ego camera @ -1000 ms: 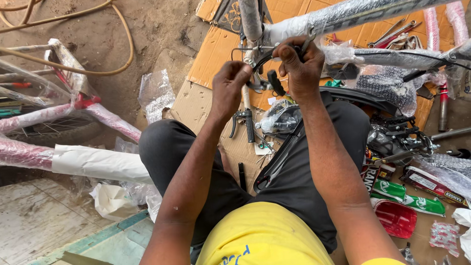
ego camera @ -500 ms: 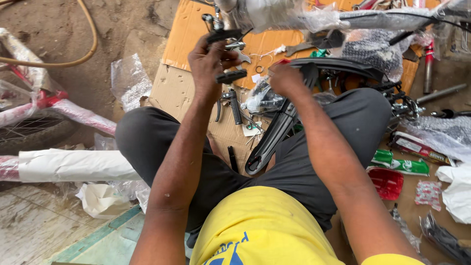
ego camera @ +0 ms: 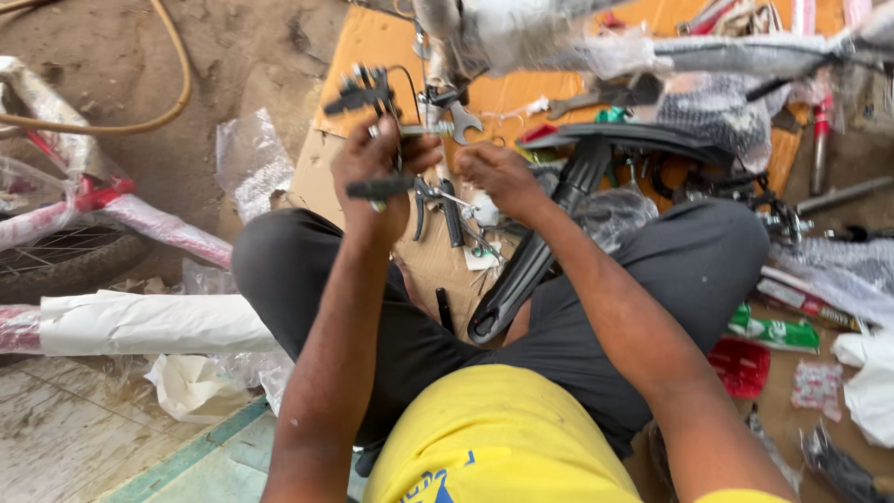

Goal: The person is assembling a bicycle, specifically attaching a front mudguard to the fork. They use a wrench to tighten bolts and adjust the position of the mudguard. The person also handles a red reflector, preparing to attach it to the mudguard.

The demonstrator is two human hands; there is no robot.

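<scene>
Black brake caliper [ego camera: 368, 93] sits raised above the cardboard [ego camera: 372, 47], gripped in the left hand [ego camera: 377, 172] – fingers curled shut round it – while the right hand [ego camera: 498, 177] hangs beside it, fingers loosely bent, near a spanner [ego camera: 461, 121].

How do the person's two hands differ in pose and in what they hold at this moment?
The left hand is raised and closed around a black brake part, while the right hand sits lower, palm down, with no clear grip visible. The left hand is nearer the wrapped bicycle frame; the right is over the cardboard. Both are bare.
</scene>
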